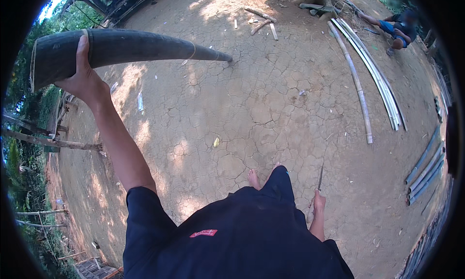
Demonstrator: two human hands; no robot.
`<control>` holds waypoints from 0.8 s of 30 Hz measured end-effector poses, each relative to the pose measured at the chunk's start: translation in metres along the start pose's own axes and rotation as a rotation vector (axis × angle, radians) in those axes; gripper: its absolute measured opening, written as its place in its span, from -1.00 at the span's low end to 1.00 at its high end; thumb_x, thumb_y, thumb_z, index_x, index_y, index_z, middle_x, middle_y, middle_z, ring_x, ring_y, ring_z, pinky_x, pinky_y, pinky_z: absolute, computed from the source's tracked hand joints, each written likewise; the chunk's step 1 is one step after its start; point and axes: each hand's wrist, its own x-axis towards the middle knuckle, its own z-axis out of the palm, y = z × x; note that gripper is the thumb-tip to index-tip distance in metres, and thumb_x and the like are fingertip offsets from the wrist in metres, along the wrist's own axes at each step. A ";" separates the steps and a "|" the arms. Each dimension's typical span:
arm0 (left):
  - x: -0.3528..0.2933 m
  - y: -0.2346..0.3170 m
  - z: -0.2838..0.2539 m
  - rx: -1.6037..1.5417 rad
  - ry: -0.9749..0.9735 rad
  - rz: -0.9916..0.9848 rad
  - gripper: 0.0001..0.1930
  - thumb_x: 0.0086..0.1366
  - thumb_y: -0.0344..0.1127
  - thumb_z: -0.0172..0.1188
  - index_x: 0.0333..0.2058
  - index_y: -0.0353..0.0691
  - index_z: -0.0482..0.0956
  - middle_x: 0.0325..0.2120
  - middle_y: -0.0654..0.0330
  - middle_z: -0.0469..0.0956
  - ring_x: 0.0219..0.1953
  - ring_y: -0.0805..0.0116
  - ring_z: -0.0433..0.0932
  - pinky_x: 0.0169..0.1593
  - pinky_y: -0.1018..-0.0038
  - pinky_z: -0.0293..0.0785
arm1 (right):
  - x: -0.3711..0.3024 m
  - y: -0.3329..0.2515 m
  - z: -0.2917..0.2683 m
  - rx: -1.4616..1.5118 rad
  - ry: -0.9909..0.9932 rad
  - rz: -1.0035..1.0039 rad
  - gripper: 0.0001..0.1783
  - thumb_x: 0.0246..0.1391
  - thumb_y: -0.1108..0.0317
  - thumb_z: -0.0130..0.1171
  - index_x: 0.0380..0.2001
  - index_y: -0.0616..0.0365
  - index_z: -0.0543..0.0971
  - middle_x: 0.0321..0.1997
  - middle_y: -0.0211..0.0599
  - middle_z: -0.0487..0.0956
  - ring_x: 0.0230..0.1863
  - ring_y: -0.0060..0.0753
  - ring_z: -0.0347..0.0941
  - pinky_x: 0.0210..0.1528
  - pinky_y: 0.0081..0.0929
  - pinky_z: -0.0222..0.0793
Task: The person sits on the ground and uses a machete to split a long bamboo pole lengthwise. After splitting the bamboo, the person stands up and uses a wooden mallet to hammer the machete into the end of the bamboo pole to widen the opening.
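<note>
Bamboo (133,45): gripped at upper left with left hand (83,79); probably needed knife (320,175), gripped in right hand (319,202), lower right, clear of legs (280,184).

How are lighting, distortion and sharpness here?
Head view: cracked dirt ground mostly shaded, with bright sun patches; sky washed out at upper left. Head view: black fisheye surround; dark bamboo pole in the left hand looks stretched toward the rim. Head view: seated person's head blurred; knife in the right hand small but discernible.
</note>
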 end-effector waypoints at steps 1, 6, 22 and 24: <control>-0.008 0.007 0.002 -0.087 0.103 -0.027 -0.43 0.01 -0.51 0.50 -0.03 -0.29 0.39 -0.10 0.14 0.54 -0.10 0.35 0.59 0.04 0.39 0.65 | 0.002 0.001 -0.005 0.060 0.028 -0.032 -0.44 0.19 -0.06 0.19 -0.68 0.16 0.41 -0.72 -0.25 0.41 -0.79 -0.34 0.36 -0.76 -0.30 0.31; -0.050 0.070 -0.052 -0.148 0.329 -0.030 -0.47 -0.01 -0.56 0.50 -0.07 -0.30 0.44 -0.16 0.15 0.60 -0.21 0.32 0.64 -0.03 0.37 0.70 | 0.010 -0.004 -0.043 0.284 -0.025 -0.132 -0.47 0.20 -0.08 0.20 -0.57 0.17 0.42 -0.70 -0.32 0.38 -0.77 -0.41 0.35 -0.73 -0.35 0.36; -0.167 0.288 0.001 -0.164 -0.567 -0.331 -0.17 -0.07 -0.31 0.60 0.19 -0.29 0.39 0.16 0.00 0.46 0.17 0.17 0.50 0.26 0.20 0.49 | -0.010 -0.024 -0.289 0.179 -0.203 -0.426 -0.69 0.24 0.14 0.23 -0.33 0.16 0.44 -0.57 -0.43 0.38 -0.67 -0.57 0.35 -0.65 -0.50 0.37; -0.169 0.282 -0.010 0.032 -0.576 -0.398 -0.13 -0.11 -0.33 0.61 0.21 -0.31 0.39 0.16 0.05 0.48 0.17 0.21 0.49 0.28 0.26 0.43 | -0.022 -0.044 -0.291 0.194 -0.235 -0.499 -0.72 0.24 0.18 0.22 -0.30 0.16 0.44 -0.56 -0.43 0.38 -0.66 -0.58 0.35 -0.64 -0.51 0.37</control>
